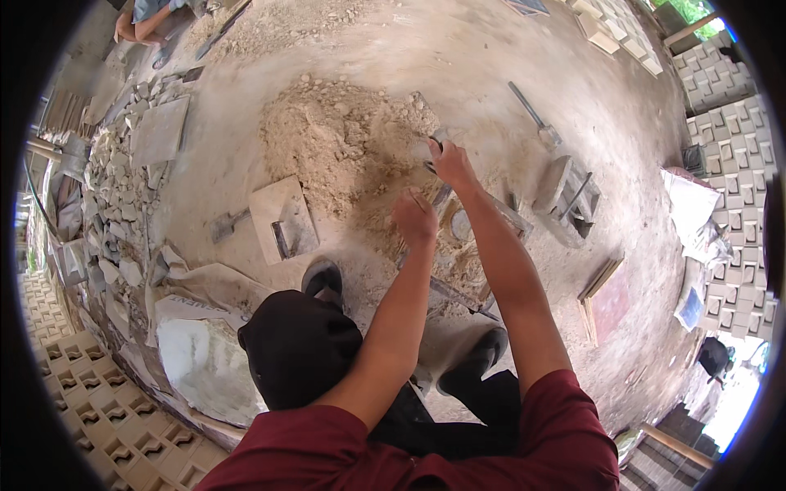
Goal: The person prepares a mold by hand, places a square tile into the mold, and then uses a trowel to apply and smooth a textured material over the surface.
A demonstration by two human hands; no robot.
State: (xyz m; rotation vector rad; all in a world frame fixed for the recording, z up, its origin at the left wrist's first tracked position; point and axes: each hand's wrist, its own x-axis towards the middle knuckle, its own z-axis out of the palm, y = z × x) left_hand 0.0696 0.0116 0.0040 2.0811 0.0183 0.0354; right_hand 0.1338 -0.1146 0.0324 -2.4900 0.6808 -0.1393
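Note:
My right hand (453, 166) is closed round a dark tool handle (435, 142) at the right edge of a heap of sandy mix (319, 139). Nearer to me, my left hand (415, 217) is a fist low over the heap's front edge; what it grips is hidden by the fingers. Beneath and between my forearms lies a metal mould frame (512, 214), partly covered by my arms. Sandy mix and a pale round piece (461, 225) show inside it. A grey, caked flat piece (422, 113) sits just beyond my right hand; its kind is unclear.
Left of my feet lie a square board (282, 221) with a handle and a small spade-like tool (228, 225). Rightward are a grey mould box (565, 200), a long-handled tool (534, 114) and wooden strips (602, 278). Rubble (123, 204), an open sack (201, 360) and stacked blocks (729, 188) line the sides.

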